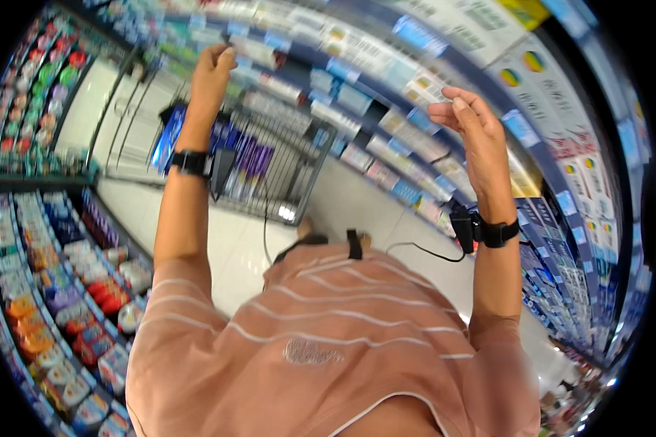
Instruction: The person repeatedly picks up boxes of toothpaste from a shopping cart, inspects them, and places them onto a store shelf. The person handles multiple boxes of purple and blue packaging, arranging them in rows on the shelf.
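My left hand (213,68) is raised beyond the shopping cart in the picture, its fingers curled in and the thumb against them; no object shows in it. My right hand (478,123) is held up before the right-hand shelves, fingers loosely bent and apart from the thumb, with nothing between them. Whether its fingertips touch the shelf goods is not clear. A wire shopping cart (312,177) stands ahead of me on the floor. Blue and purple packages (251,158) lie inside it, partly hidden by my left forearm.
Shelves of small boxes (355,98) with blue price tags run along the right. Larger white cartons (552,87) stand higher up. On the left, a shelf unit (87,218) carries colourful packs. Black wrist straps with devices and cables (423,247) sit on both arms. Pale tiled floor (372,213) lies between.
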Tool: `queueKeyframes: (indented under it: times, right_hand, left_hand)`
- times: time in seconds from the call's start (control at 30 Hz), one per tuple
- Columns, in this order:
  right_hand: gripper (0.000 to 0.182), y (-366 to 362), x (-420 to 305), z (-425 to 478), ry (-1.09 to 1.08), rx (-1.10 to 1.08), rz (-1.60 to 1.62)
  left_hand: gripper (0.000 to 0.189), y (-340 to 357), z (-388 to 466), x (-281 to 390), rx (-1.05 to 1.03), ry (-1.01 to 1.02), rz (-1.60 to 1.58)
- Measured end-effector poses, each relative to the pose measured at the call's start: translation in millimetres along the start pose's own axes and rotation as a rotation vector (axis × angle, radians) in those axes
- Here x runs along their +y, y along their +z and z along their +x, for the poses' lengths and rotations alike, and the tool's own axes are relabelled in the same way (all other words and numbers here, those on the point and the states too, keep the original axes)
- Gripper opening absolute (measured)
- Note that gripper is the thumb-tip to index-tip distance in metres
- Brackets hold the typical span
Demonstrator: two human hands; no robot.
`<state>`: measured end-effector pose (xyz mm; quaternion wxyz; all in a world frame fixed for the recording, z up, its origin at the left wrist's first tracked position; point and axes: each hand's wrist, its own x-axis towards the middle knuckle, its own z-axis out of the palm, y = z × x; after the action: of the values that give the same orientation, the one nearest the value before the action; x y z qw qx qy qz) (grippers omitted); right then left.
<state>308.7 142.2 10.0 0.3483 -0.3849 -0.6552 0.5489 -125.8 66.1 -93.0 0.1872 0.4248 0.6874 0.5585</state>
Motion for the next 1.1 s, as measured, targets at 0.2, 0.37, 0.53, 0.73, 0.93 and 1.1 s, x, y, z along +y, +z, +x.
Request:
queueKeyframes:
  times: [0.2, 0.37, 0.53, 0.73, 0.93, 1.1]
  right_hand:
    - [0.039, 65, 95, -1, 0.339, -0.184, 0.096]
    - [0.039, 103, 129, 2, 0.468, -0.224, 0.104]
    - [0.038, 122, 144, -6, 0.581, -0.229, 0.097]
    - [0.039, 126, 167, -20, 0.677, -0.203, 0.091]
    - [0.036, 134, 173, -27, 0.761, -0.178, 0.114]
    - [0.035, 138, 183, -31, 0.792, -0.167, 0.128]
  left_hand:
    - [0.049, -45, -64, -207, -0.067, -0.409, 0.293]
    - [0.051, -49, -103, -302, -0.287, -0.527, 0.691]
    - [0.065, -35, -122, -355, -0.374, -0.728, 0.7]
    - [0.072, -14, -126, -372, -0.405, -0.831, 0.75]
    - [0.084, -5, -132, -404, -0.416, -0.82, 0.784]
    - [0.081, 9, -132, -401, -0.359, -0.877, 0.824]
